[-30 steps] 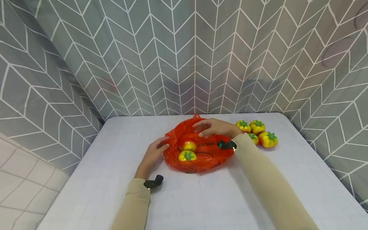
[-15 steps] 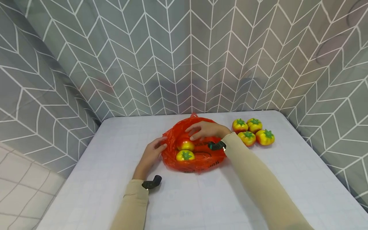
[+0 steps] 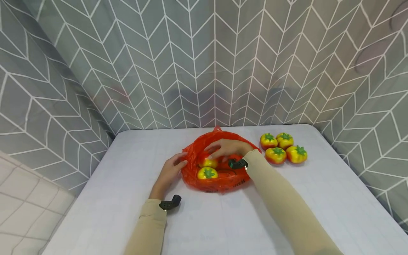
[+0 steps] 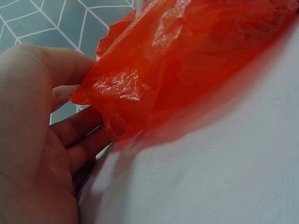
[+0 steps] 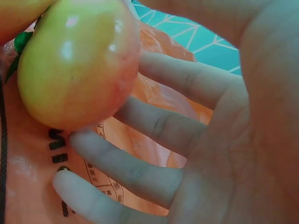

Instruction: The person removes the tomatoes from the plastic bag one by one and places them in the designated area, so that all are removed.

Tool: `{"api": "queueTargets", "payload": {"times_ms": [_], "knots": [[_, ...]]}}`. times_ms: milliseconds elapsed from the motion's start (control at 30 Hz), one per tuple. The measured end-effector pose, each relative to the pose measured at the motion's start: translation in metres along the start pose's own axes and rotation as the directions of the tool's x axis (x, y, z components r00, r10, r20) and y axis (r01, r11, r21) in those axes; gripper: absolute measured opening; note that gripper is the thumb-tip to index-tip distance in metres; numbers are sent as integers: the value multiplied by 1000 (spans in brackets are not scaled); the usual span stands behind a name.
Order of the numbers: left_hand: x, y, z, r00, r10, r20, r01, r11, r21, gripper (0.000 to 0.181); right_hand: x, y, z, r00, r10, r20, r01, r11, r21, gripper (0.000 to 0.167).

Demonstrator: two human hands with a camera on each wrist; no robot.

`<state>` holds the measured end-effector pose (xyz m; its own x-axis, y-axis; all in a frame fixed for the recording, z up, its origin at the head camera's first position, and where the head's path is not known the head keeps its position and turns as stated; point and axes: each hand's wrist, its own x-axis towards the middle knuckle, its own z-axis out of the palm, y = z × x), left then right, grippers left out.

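A red plastic bag (image 3: 237, 184) lies on the table with its mouth wide. Two yellow-and-red tomatoes sit inside: a rear tomato (image 3: 207, 163) and a front tomato (image 3: 208, 173) with its green leafy top upward. At the bag's left rim, my left hand (image 3: 170, 170) holds the edge between thumb and fingers; the left wrist view shows the crumpled red film (image 4: 135, 88) there. My right hand (image 3: 227, 147) reaches into the bag over the rear tomato. In the right wrist view its loosely extended fingers (image 5: 159, 126) lie against and under a tomato (image 5: 79, 65).
Several more tomatoes (image 3: 275, 156) stand grouped at the back right of the white table (image 3: 204, 223), right of the bag. A grey curtain (image 3: 204, 71) with white lines hangs behind and along the sides. Both wrists carry small black cameras.
My right hand has moved left and down inside the bag, from above its middle to the rear tomato. The left hand has stayed at the bag's left rim.
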<state>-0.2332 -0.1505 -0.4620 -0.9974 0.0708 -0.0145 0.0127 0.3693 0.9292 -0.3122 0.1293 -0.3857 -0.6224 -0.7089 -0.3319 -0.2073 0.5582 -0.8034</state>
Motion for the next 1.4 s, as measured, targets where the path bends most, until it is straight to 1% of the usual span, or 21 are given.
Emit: {"api": "queueTargets", "payload": {"times_ms": [167, 400, 533, 700, 867, 1000, 1233, 1400], "knots": [[-1, -4, 4, 1000, -2, 4, 2, 1000, -3, 40, 0, -1, 6, 1000, 30, 11, -30, 1000, 10, 62], [-4, 1, 2, 1000, -19, -12, 19, 1000, 2, 39, 0, -5, 7, 1000, 26, 16, -26, 1000, 0, 65], [-3, 5, 1, 1000, -20, -5, 20, 1000, 15, 40, 1, -5, 5, 999, 41, 12, -41, 999, -10, 68], [-3, 7, 0, 1000, -22, 0, 22, 1000, 11, 40, 4, -4, 4, 999, 48, 9, -48, 998, -31, 69], [-4, 6, 1, 1000, -22, -1, 22, 1000, 7, 40, 7, -2, 5, 999, 42, 21, -41, 998, -46, 69], [-3, 4, 1, 1000, -29, 3, 29, 1000, 0, 40, 10, -2, 5, 998, 56, 39, -54, 997, -49, 71], [-3, 7, 1, 1000, -10, -6, 10, 1000, 17, 39, 11, -3, 3, 997, 69, 27, -67, 994, -88, 73], [-4, 6, 0, 1000, 1, -7, -1, 1000, 10, 38, 11, -1, 5, 998, 59, 13, -58, 996, -73, 70]]}}
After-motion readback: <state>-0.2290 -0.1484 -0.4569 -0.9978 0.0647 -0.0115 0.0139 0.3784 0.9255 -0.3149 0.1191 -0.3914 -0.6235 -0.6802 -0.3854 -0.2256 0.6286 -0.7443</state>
